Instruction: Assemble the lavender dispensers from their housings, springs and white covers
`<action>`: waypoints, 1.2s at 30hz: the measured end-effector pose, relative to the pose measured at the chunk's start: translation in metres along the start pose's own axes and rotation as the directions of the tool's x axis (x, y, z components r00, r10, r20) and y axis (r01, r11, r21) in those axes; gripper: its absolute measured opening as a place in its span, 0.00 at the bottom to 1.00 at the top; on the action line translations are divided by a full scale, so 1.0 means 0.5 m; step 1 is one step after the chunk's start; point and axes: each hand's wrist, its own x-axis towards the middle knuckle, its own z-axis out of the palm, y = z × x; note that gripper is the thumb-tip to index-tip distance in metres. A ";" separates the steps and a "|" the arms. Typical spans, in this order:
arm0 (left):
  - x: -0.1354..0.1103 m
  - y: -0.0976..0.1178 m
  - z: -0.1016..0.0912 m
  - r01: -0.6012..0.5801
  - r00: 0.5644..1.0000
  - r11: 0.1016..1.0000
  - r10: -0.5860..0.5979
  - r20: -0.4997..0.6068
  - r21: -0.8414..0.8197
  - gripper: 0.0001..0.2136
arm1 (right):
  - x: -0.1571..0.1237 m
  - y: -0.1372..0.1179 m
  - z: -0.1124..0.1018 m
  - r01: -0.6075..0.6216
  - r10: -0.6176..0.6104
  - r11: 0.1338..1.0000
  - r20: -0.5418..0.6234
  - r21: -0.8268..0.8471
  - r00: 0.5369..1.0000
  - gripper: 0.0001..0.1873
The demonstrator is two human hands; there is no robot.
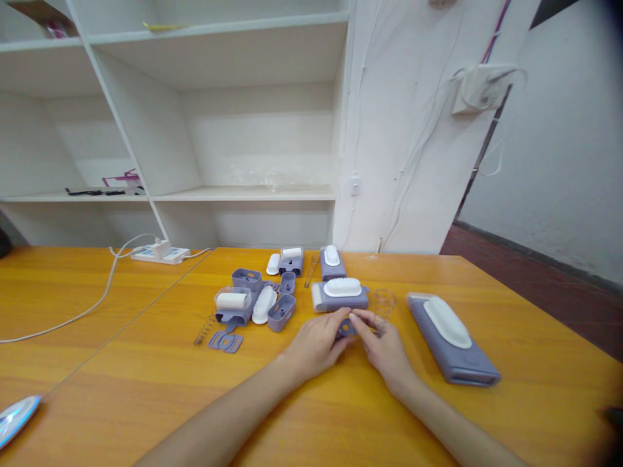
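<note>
Left hand [317, 342]: fingers closed on a small grey part [346, 328], just in front of the middle unit [342, 302].
Right hand [388, 352]: thumb and fingertips pinched at the same part's edge — anything else in its grip cannot be told.
Units seemingly assembled: large unit [462, 362] at right, rear unit [333, 271] and middle unit, each bearing a white pad.
Seemingly unfinished: left unit [232, 315]; loose white pad [264, 305], grey cup [281, 314] and flat plate [226, 342] lie near, unfitted.
Stage: judged partway — small grey part not yet fitted.
</note>
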 end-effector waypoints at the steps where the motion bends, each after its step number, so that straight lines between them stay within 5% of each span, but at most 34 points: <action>1: -0.001 -0.004 0.003 0.034 0.999 0.999 -0.035 -0.001 -0.018 0.20 | -0.001 -0.001 -0.002 -0.019 0.020 0.999 -0.008 0.028 1.000 0.25; 6: -0.001 -0.016 0.007 0.219 0.975 0.971 -0.221 -0.011 -0.099 0.11 | -0.001 -0.004 -0.013 -0.098 0.103 0.983 -0.023 0.154 0.994 0.29; 11: 0.008 -0.021 0.001 0.295 0.942 0.916 -0.327 -0.081 -0.271 0.07 | -0.004 0.001 -0.007 -0.060 0.060 0.998 0.006 -0.001 0.998 0.31; 17: 0.013 -0.034 0.001 0.358 0.899 0.786 -0.437 -0.043 -0.505 0.13 | -0.022 0.012 0.000 0.034 -0.030 0.992 0.036 -0.121 0.999 0.36; 21: 0.012 -0.038 0.005 0.374 0.878 0.661 -0.479 0.018 -0.650 0.22 | -0.031 0.012 -0.005 0.162 -0.151 0.971 0.075 -0.176 0.986 0.29; 26: 0.012 -0.038 0.005 0.337 0.888 0.635 -0.460 0.010 -0.695 0.21 | -0.029 0.007 -0.012 0.276 -0.301 0.951 0.216 0.140 0.929 0.28; 28: 0.012 -0.039 0.006 0.333 0.888 0.640 -0.459 0.003 -0.692 0.20 | -0.021 0.008 -0.011 0.194 -0.236 0.953 0.170 0.234 0.957 0.29; 32: 0.011 -0.043 0.010 0.338 0.885 0.646 -0.465 -0.002 -0.685 0.20 | -0.007 0.010 -0.008 -0.076 0.073 0.995 0.033 0.070 0.997 0.20; 36: 0.011 -0.046 0.016 0.352 0.894 0.648 -0.446 0.038 -0.676 0.17 | -0.001 0.006 -0.011 -0.070 0.071 0.997 -0.084 0.016 0.994 0.16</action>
